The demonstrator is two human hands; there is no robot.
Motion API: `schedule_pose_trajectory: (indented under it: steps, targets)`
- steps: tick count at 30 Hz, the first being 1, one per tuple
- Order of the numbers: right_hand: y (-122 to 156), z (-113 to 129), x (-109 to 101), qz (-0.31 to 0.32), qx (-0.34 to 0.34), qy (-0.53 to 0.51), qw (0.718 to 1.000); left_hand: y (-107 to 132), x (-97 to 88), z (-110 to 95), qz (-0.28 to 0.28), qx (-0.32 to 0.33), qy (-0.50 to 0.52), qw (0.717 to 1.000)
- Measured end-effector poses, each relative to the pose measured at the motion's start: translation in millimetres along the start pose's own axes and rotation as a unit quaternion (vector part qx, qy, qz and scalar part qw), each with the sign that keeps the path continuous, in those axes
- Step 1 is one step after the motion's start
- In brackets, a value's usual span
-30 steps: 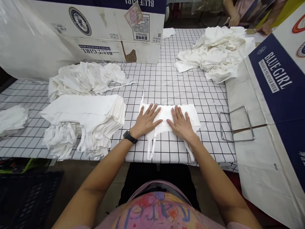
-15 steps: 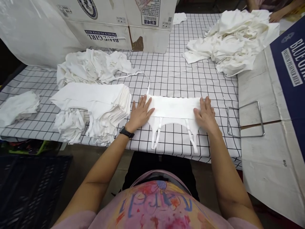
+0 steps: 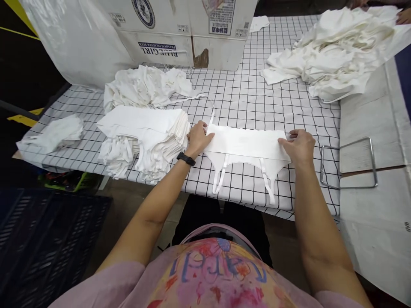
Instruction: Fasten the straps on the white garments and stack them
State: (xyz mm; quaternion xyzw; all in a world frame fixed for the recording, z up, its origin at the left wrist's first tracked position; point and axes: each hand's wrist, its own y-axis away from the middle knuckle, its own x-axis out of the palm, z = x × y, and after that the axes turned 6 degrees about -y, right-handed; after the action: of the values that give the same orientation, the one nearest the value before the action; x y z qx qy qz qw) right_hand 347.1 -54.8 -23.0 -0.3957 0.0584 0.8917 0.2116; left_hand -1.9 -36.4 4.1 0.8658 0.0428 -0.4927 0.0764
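Observation:
A white strappy top (image 3: 250, 143) lies flat on the table, its wide band at the far side and its two thin straps toward me. At its left end, my left hand (image 3: 198, 139) is closed, thumb on the cloth and fingers curled at the edge. My right hand (image 3: 300, 145) pinches the opposite end between thumb and fingers. Just left of my left hand is a neat stack of folded white tops (image 3: 144, 124), straps bunched at its near side. A thin white strap or cord trails from the heap behind it to the top's upper left corner.
The table has a checked cloth (image 3: 237, 92). Loose white garments form a heap (image 3: 147, 85) behind the stack, another heap (image 3: 343, 51) far right and a small pile (image 3: 61, 132) at left. A carton (image 3: 221, 51) stands behind. A wire frame (image 3: 374, 162) lies by cardboard at right.
Both hands were spread flat on the top's ends; now their fingers have curled in and grip its edges. The view has shifted, so everything on the table appears further right.

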Motion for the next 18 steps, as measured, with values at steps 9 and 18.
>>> schedule_pose_trajectory:
  steps: [9,18]
  targets:
    - [-5.9,36.1,-10.0,0.038,0.05,0.001,0.998,-18.6,-4.8,-15.3,0.054,-0.038,0.004,0.998]
    - [-2.3,35.8,-15.1,0.077,0.083,-0.098,0.989,-15.1,-3.6,-21.6,0.018,-0.028,0.101,0.994]
